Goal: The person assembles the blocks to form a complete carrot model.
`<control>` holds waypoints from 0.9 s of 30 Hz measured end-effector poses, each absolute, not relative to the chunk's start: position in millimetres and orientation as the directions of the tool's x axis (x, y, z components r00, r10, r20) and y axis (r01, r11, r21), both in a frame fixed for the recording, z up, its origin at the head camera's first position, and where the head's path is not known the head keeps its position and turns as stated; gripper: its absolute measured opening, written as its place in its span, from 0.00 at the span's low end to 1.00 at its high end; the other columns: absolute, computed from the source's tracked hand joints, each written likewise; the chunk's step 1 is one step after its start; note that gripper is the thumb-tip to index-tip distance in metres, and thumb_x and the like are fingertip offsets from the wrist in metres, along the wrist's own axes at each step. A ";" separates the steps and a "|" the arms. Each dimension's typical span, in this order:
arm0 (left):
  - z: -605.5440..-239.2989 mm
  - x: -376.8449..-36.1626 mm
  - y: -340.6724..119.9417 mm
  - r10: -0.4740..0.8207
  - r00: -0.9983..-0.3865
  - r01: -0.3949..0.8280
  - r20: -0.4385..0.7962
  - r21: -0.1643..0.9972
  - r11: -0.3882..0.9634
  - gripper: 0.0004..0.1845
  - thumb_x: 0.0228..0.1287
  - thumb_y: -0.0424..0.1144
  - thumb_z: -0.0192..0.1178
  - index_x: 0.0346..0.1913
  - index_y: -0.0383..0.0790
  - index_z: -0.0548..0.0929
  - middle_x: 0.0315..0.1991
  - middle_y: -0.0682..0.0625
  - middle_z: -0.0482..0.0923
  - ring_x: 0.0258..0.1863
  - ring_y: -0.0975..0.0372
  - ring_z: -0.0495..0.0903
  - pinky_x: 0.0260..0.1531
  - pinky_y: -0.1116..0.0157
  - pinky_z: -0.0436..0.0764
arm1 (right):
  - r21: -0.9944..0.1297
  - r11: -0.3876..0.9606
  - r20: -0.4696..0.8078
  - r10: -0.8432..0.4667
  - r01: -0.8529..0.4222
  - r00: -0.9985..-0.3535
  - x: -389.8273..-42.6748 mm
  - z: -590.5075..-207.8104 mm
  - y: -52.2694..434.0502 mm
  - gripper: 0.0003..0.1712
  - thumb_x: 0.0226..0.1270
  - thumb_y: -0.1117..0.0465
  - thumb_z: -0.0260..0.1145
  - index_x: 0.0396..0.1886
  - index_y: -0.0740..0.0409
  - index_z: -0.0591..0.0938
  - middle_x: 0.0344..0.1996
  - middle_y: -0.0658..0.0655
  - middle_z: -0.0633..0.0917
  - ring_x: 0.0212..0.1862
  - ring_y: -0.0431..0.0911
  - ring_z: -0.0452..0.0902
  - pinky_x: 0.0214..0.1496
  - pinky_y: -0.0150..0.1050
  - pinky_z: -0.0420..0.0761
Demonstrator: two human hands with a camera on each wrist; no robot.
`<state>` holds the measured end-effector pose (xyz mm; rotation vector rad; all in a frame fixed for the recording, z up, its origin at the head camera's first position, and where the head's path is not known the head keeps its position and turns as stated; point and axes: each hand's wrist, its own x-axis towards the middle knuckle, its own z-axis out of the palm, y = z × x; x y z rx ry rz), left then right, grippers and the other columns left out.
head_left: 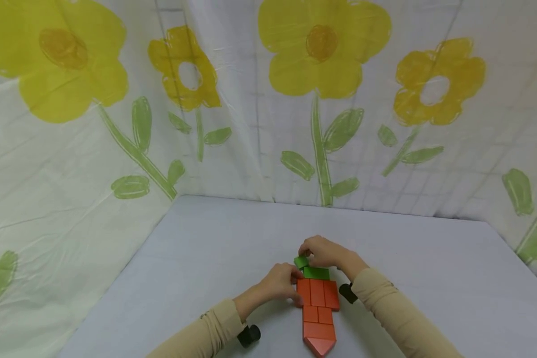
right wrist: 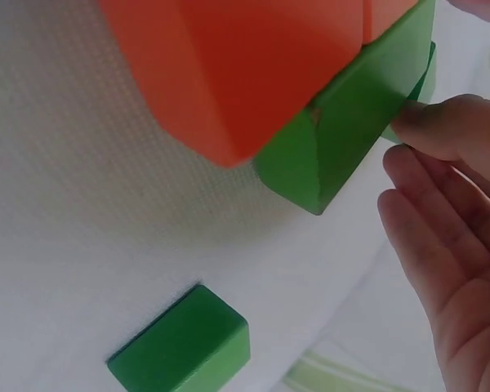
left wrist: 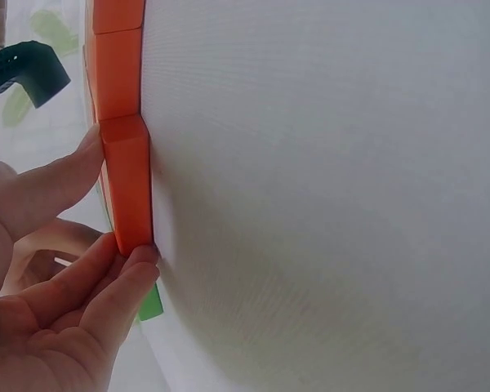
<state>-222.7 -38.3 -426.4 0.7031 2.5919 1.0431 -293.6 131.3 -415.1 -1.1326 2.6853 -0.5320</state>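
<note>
Red and green wooden blocks lie together as a flat figure on the table. My left hand [head_left: 277,282] holds the leftmost upper red block [left wrist: 129,184] at its two ends, thumb on one and fingertips on the other. At the far end of the figure, my right hand [head_left: 325,251] has its thumb and fingertips at a small green block [head_left: 301,262]. A longer green block [head_left: 316,273] sits between that one and the red row. In the right wrist view, the right hand's fingers partly hide the small block.
Nearer lie smaller red blocks, with a pointed red block [head_left: 320,346] at the near end. Another green block [right wrist: 184,343] stands apart on the table, near the right wrist. A white cloth with painted flowers [head_left: 321,44] hangs behind the table [head_left: 197,233].
</note>
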 end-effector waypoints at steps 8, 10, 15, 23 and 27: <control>-428.4 -222.1 -36.2 0.526 -0.849 0.347 -0.054 0.693 0.631 0.25 0.32 0.35 0.74 0.40 0.32 0.80 0.30 0.51 0.78 0.29 0.65 0.73 0.29 0.72 0.72 | -0.410 0.673 -0.027 -0.683 -0.616 -0.730 -287.3 -413.1 142.1 0.17 0.48 0.72 0.60 0.41 0.62 0.80 0.41 0.55 0.78 0.45 0.50 0.72 0.45 0.44 0.72; -427.6 -221.6 -35.4 0.525 -0.849 0.347 -0.054 0.693 0.632 0.25 0.32 0.35 0.74 0.39 0.32 0.80 0.31 0.50 0.78 0.30 0.65 0.74 0.29 0.72 0.73 | -0.409 0.690 -0.015 -0.659 -0.597 -0.752 -285.0 -409.1 151.0 0.16 0.49 0.72 0.61 0.41 0.63 0.80 0.41 0.56 0.78 0.46 0.53 0.72 0.46 0.47 0.71; -427.5 -221.8 -34.5 0.518 -0.853 0.345 -0.057 0.682 0.644 0.25 0.32 0.35 0.74 0.40 0.33 0.80 0.32 0.50 0.78 0.31 0.65 0.74 0.30 0.72 0.73 | -0.387 0.756 -0.030 -0.583 -0.528 -0.812 -277.1 -402.8 178.7 0.12 0.50 0.71 0.61 0.37 0.64 0.80 0.37 0.58 0.78 0.42 0.55 0.73 0.43 0.47 0.72; -429.7 -222.7 -36.3 0.516 -0.856 0.349 -0.047 0.683 0.642 0.26 0.32 0.34 0.74 0.41 0.33 0.80 0.32 0.50 0.78 0.31 0.65 0.74 0.30 0.72 0.73 | -0.467 0.792 -0.132 -0.501 -0.392 -0.855 -264.9 -404.8 210.1 0.20 0.43 0.71 0.67 0.41 0.64 0.76 0.36 0.58 0.78 0.41 0.55 0.73 0.40 0.46 0.73; -430.2 -222.8 -36.9 0.520 -0.853 0.359 -0.040 0.678 0.641 0.26 0.31 0.35 0.74 0.40 0.33 0.80 0.31 0.51 0.78 0.31 0.65 0.74 0.30 0.72 0.73 | -0.437 0.844 -0.127 -0.400 -0.311 -0.908 -261.1 -406.4 214.3 0.17 0.47 0.66 0.66 0.40 0.64 0.75 0.33 0.58 0.78 0.36 0.52 0.73 0.34 0.44 0.73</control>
